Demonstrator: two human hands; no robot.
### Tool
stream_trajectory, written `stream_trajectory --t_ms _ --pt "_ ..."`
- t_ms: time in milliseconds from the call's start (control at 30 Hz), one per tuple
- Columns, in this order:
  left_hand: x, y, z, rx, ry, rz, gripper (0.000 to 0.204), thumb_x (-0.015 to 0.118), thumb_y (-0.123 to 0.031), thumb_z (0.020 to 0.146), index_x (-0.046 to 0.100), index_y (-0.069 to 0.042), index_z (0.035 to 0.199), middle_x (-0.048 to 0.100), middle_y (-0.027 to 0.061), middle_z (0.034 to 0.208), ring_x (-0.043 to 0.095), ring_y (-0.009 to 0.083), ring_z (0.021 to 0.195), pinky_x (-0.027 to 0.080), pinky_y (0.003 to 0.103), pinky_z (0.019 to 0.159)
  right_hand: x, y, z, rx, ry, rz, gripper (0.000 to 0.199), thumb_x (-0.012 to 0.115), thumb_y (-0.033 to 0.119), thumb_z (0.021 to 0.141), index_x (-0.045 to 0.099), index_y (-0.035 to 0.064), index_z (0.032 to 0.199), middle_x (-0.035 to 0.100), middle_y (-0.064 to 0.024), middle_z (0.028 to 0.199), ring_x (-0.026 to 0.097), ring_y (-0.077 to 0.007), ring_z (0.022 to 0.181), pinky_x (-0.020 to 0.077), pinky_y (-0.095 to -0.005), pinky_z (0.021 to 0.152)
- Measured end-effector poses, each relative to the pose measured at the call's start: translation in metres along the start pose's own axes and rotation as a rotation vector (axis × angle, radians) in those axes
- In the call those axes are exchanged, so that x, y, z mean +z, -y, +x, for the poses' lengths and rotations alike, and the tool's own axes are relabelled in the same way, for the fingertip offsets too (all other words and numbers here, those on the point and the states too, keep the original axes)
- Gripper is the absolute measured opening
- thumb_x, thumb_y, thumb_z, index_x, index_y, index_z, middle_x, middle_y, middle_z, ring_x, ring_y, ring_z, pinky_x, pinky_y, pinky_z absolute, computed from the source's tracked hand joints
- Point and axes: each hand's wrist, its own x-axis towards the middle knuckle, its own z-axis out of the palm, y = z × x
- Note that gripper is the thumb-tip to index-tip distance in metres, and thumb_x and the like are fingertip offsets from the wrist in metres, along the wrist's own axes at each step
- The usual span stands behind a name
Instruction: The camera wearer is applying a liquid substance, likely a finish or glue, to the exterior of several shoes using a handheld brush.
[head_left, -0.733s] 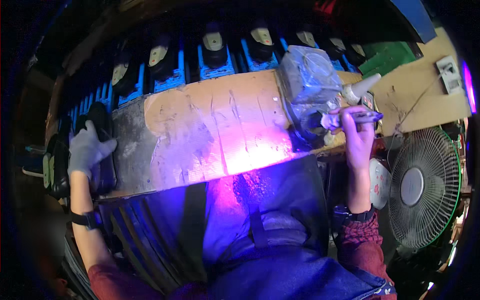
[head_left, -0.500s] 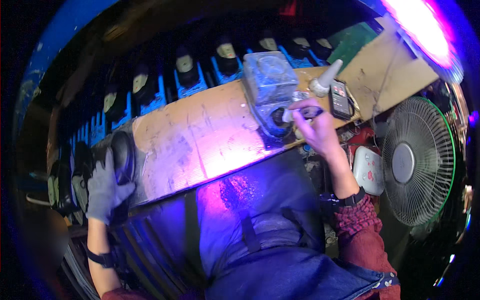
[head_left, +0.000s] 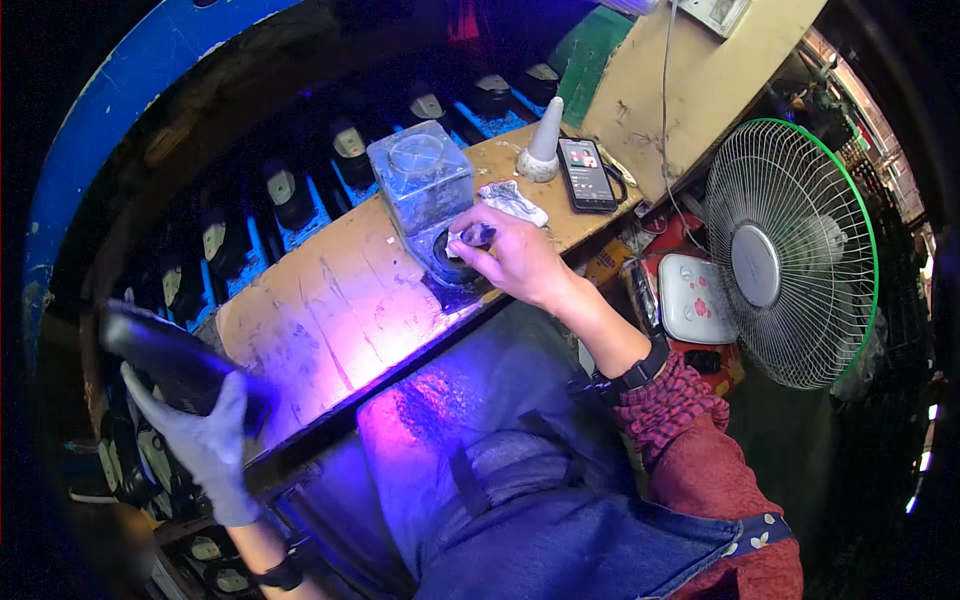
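Note:
My left hand [head_left: 208,430], in a pale glove, grips a black shoe [head_left: 175,360] from its near side, thumb and fingers spread around it. The shoe is tilted up over the bench's left end and blurred by motion. My bare right hand [head_left: 515,255] pinches a small tool [head_left: 478,236] whose dark round end shows; the rest is hidden, so I cannot tell its kind. That hand is over the low open cup at the front of a cloudy plastic container [head_left: 420,180]. A crumpled cloth [head_left: 512,203] lies beside the hand.
Cardboard [head_left: 320,300] covers the bench. To the right stand a pale cone [head_left: 545,140] and a phone [head_left: 587,175]. Behind runs a blue rack with several black shoes [head_left: 350,145]. A fan [head_left: 790,255] and a white flowered box [head_left: 695,298] are at the right.
My left hand has taken the black shoe off the bench's left end and lifted it. My right hand stays at the container's cup. The whole view has shifted and turned.

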Motion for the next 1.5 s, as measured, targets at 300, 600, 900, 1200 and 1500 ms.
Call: stream_trajectory --t_ms 300,600,900,1200,1500 --pt "0.043 0.03 -0.092 0.248 0.389 -0.233 0.043 0.051 -0.02 0.087 0.045 0.006 0.12 0.052 0.0228 0.117 0.048 0.0444 0.109 0.035 0.051 0.099 0.019 -0.001 -0.038 0.43 -0.411 0.689 0.013 0.05 0.016 0.095 0.051 0.0037 0.091 0.061 -0.008 0.081 0.06 -0.0107 0.066 0.0508 -0.023 0.06" --pt "0.023 0.045 -0.136 0.544 0.41 -0.087 0.05 0.06 -0.025 0.073 0.051 0.003 0.113 0.05 0.024 0.115 0.049 0.0436 0.102 0.039 0.054 0.091 0.098 0.074 0.007 0.402 0.036 1.033 0.011 0.055 0.013 0.092 0.049 0.0029 0.092 0.062 -0.0071 0.078 0.059 -0.0099 0.06 0.0471 -0.0222 0.053" --pt "0.019 0.059 -0.144 0.543 0.447 -0.122 0.055 0.063 -0.033 0.072 0.053 -0.002 0.116 0.05 0.0202 0.117 0.049 0.0397 0.104 0.04 0.053 0.089 0.104 0.098 0.012 0.374 0.137 0.7 0.019 0.057 0.018 0.09 0.05 0.0047 0.078 0.061 -0.0057 0.063 0.057 -0.0101 0.052 0.0448 -0.0263 0.048" --pt "0.021 0.054 -0.139 0.577 0.439 -0.142 0.052 0.063 -0.032 0.072 0.054 -0.003 0.115 0.053 0.0196 0.114 0.052 0.0402 0.101 0.04 0.053 0.09 0.12 0.084 0.029 0.397 0.183 0.48 0.027 0.061 0.03 0.084 0.055 0.0037 0.079 0.057 -0.0097 0.062 0.057 -0.0179 0.056 0.0433 -0.0347 0.053" --pt "0.022 0.051 -0.142 0.57 0.44 -0.09 0.052 0.044 -0.033 0.088 0.044 0.001 0.129 0.043 0.0233 0.133 0.04 0.0443 0.122 0.028 0.053 0.103 0.078 0.1 -0.023 0.455 0.237 0.739 0.014 0.06 0.014 0.086 0.057 0.002 0.079 0.057 0.0008 0.067 0.052 -0.004 0.062 0.0423 -0.0238 0.053"
